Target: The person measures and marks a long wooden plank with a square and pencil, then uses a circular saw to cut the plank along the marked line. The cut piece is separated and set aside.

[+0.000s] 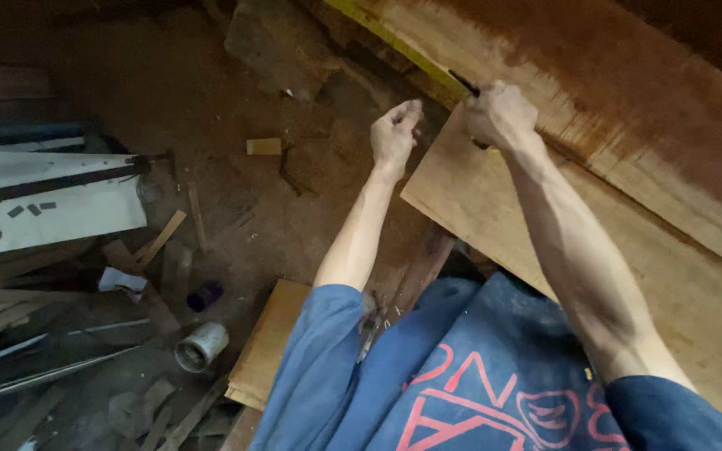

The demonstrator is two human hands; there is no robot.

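Head view: A thin dark tool (464, 83) is clenched in the right hand (499, 115) and pressed against the yellow strip (394, 46) at the upper edge of 1 pale plywood sheet (495, 209). Only its short tip is seen. The left hand (394, 134) is loosely curled, grasping nothing, just beside the sheet's left edge. Scrap wood (262, 146) and a tin can (200, 347) are scattered over the dirt floor (211, 83) to the left.

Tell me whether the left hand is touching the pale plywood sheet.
Apart. The head view shows the left hand raised over the dark dirt floor, left of the pale plywood sheet's edge. The right hand grips a dark tool.
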